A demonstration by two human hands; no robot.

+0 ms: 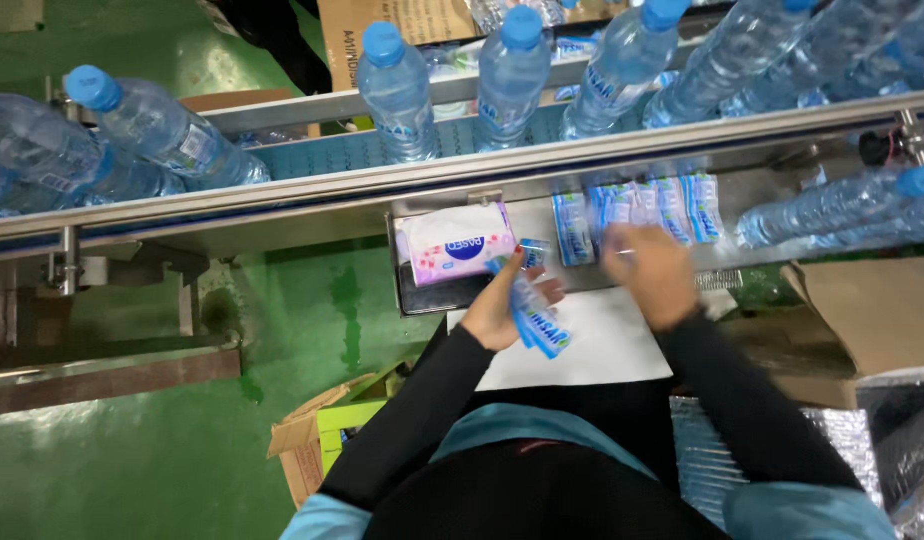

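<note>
Head view: left hand grips blue-and-white labels; right hand, blurred, grip unclear, reaches toward the label row on the shelf.

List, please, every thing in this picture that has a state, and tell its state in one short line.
Left hand: fingers closed on a bundle of blue-and-white labels.
Bundle of labels: held, fanned out, tilted.
Right hand: blurred, over the row of labels; grip cannot be told.
Row of labels: lying side by side on the metal shelf.
Tissue pack: lying flat on the shelf.
Bottles on conveyor: upright, blue caps on.
Cardboard box: open, on the floor.
</note>
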